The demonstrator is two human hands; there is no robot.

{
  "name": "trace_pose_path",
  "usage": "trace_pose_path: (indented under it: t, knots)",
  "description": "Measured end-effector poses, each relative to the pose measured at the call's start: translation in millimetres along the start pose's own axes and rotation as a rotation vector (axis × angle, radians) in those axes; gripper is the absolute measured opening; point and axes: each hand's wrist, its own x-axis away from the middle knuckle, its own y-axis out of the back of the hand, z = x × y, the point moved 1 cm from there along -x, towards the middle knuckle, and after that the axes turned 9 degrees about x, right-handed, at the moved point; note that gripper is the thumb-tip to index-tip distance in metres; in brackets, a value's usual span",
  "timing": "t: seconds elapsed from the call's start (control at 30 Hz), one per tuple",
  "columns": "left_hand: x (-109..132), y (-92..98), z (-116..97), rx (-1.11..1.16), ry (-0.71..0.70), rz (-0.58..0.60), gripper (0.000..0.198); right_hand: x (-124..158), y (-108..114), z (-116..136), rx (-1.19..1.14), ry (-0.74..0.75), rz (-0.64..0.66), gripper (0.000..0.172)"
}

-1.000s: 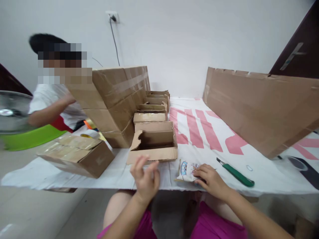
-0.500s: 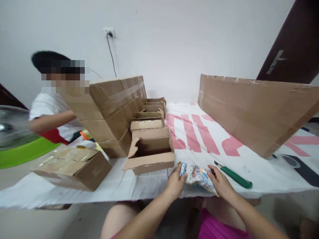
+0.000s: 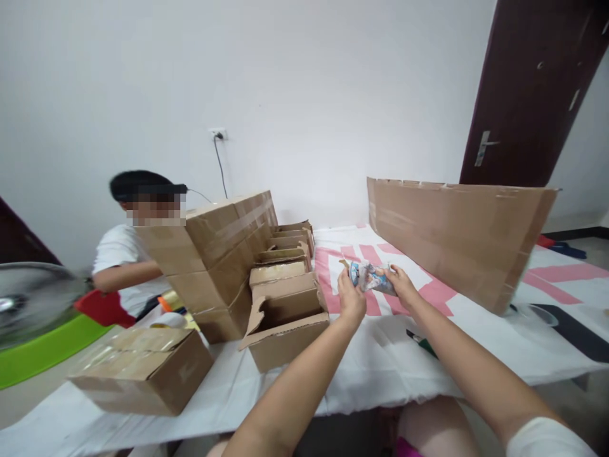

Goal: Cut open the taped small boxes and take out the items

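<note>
Between my two hands I hold a crumpled plastic packet (image 3: 375, 277) printed in white and blue, raised above the table. My left hand (image 3: 351, 297) grips its left end, where a small yellowish piece sticks up past the fingers. My right hand (image 3: 400, 284) pinches the right end. What the packet contains I cannot make out. Below my right forearm lies a green utility knife (image 3: 423, 344), partly hidden by the arm. Left of my hands stands an open cardboard box (image 3: 290, 343), its torn flaps spread and its inside dark.
More open boxes (image 3: 280, 273) line up behind it, beside a wall of stacked taped cartons (image 3: 214, 260). A closed carton (image 3: 143, 374) sits at the left front. A cardboard panel (image 3: 447, 241) stands on the right. Behind the cartons sits another person (image 3: 124, 260), near a fan (image 3: 38, 304).
Both hands have lifted the packet forward, away from the table's front edge. My right forearm now covers much of the knife. The head view has tilted up.
</note>
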Motion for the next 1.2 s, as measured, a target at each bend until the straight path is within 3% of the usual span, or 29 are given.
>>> trace_pose_path:
  t: [0.1,0.2,0.3,0.37,0.47,0.6,0.7,0.8,0.9,1.0,1.2]
  knots:
    - [41,9.4,13,-0.007,-0.032,0.058,0.070,29,-1,-22,-0.047,-0.110,0.158,0.050]
    - [96,32.5,44,0.028,-0.060,0.146,0.070,67,-2,-45,-0.075,-0.213,0.336,0.049]
    - [142,65.4,85,0.068,0.080,0.113,0.065,98,-11,-61,-0.100,-0.242,0.455,0.051]
    - [158,88.3,106,0.092,0.184,0.044,0.065,110,-25,-65,-0.116,-0.201,0.527,0.057]
    - [159,121.9,120,0.046,0.255,-0.120,0.068,117,-58,-64,-0.110,-0.091,0.642,0.062]
    - [138,169.5,121,-0.104,0.197,-0.334,0.062,120,-114,-68,-0.089,0.030,0.758,0.078]
    - [127,207.9,125,-0.233,0.211,-0.510,0.065,126,-143,-80,0.052,0.162,0.731,0.087]
    - [131,235.7,132,-0.465,0.194,-0.565,0.074,136,-151,-91,0.283,0.294,0.663,0.074]
    - [145,242.5,135,-0.713,-0.007,-0.494,0.073,143,-148,-93,0.370,0.346,0.625,0.056]
    - [153,234.0,134,-0.792,-0.135,-0.373,0.067,144,-145,-89,0.457,0.365,0.580,0.041]
    - [125,217.4,131,-0.803,0.023,-0.258,0.073,143,-148,-87,0.502,0.383,0.582,0.026]
